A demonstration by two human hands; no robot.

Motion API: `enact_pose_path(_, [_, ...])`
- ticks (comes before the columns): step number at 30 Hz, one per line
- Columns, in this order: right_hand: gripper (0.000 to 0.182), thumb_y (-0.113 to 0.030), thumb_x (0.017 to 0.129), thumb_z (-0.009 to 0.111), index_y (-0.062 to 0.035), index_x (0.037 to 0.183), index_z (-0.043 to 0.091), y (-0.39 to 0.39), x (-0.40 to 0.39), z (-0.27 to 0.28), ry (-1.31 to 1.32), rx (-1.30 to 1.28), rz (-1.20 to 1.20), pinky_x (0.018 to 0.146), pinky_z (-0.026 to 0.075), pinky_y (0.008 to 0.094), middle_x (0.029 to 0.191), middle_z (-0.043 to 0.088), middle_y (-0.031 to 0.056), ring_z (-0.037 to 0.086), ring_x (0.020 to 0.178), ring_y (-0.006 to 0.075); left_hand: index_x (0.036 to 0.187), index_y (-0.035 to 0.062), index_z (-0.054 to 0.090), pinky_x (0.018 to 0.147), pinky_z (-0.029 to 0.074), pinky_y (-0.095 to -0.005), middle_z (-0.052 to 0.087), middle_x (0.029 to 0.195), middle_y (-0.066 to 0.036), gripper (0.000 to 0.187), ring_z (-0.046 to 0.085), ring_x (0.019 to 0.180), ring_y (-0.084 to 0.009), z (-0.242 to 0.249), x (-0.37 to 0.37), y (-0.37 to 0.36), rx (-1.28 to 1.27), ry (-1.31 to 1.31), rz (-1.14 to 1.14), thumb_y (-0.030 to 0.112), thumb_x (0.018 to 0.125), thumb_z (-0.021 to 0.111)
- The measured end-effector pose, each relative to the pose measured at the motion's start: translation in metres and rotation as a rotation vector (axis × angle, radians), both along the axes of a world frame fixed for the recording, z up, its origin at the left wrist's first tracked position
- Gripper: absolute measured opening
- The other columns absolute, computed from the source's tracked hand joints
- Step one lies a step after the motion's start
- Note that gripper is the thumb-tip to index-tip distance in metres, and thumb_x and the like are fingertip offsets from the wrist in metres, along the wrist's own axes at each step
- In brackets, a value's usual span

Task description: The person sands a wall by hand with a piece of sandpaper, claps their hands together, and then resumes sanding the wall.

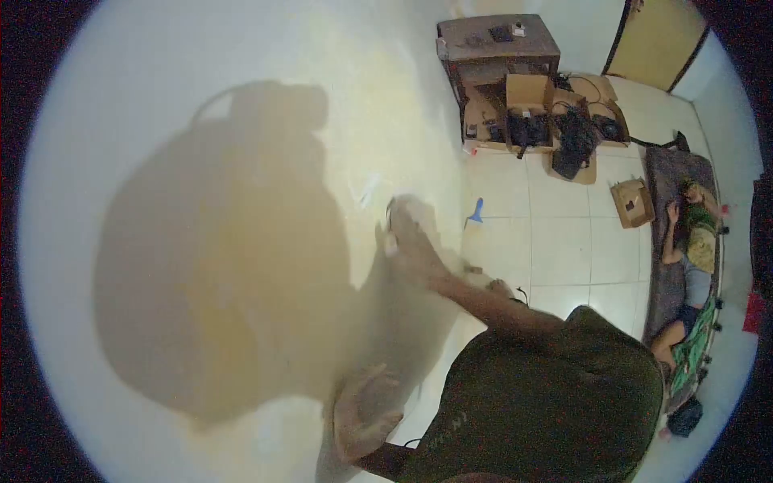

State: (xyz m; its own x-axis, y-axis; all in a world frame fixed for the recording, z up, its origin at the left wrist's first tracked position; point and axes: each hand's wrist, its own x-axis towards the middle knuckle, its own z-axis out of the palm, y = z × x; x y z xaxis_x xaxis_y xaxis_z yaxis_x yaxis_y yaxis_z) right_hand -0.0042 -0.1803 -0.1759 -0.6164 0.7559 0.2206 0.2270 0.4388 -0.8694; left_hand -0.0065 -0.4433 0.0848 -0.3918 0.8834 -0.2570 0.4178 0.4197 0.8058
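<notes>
My right hand [411,245] is pressed up to the pale, yellow-patched wall [362,105]. Its fingers are closed around a small flat thing with a dark edge, too blurred to name. White smears of filler [366,191] mark the wall just beside those fingers. Lower down, close by the wall, my left hand [366,414] is open with its fingers apart and nothing in it. The dark green shirt [555,402] on my body fills the lower right, and my head's large shadow [233,258] falls across the wall.
On the tiled floor [560,249] lies a blue scraper [477,211], near the wall's foot. Open cardboard boxes [529,91] with black gear stand by a wooden table [491,36]. A small carton [633,203] sits near a mattress [664,173] where people lie.
</notes>
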Motion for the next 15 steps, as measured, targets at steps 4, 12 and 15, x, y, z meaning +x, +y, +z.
enact_pose_path(4, [0.082, -0.045, 0.109, 0.042, 0.0074, 0.162, 0.007, 0.002, 0.026, 0.041, 0.036, -0.197, 0.025, 0.124, 0.020, 0.0616, 0.167, 0.016, 0.0328, 0.021, 0.155, 0.0478, 0.132, 0.0036, 0.062, 0.110, 0.044, -0.0481, 0.071, 0.120, -0.016, 0.059, 0.061, 0.122, -0.0355, 0.001, 0.013, 0.011, -0.049, 0.046, -0.034, 0.030, 0.083, 0.082])
enact_pose_path(12, [0.080, -0.042, 0.110, 0.039, 0.0108, 0.160, 0.006, -0.003, 0.036, 0.067, 0.038, -0.277, 0.135, 0.125, 0.023, 0.0555, 0.165, 0.020, 0.0360, 0.026, 0.153, 0.0479, 0.137, 0.0014, 0.058, 0.110, 0.047, -0.0463, 0.069, 0.127, -0.016, 0.061, 0.064, 0.122, -0.0306, 0.024, 0.008, 0.037, -0.180, 0.093, -0.087, 0.019, 0.084, 0.083])
enact_pose_path(15, [0.080, -0.043, 0.110, 0.036, 0.0101, 0.161, 0.003, 0.040, 0.023, 0.063, 0.068, -0.469, 0.108, 0.127, 0.021, 0.0505, 0.165, 0.020, 0.0358, 0.025, 0.154, 0.0466, 0.134, 0.0034, 0.059, 0.110, 0.046, -0.0468, 0.070, 0.124, -0.015, 0.059, 0.063, 0.121, -0.0336, 0.007, 0.012, 0.028, -0.113, -0.076, 0.039, 0.016, 0.081, 0.081])
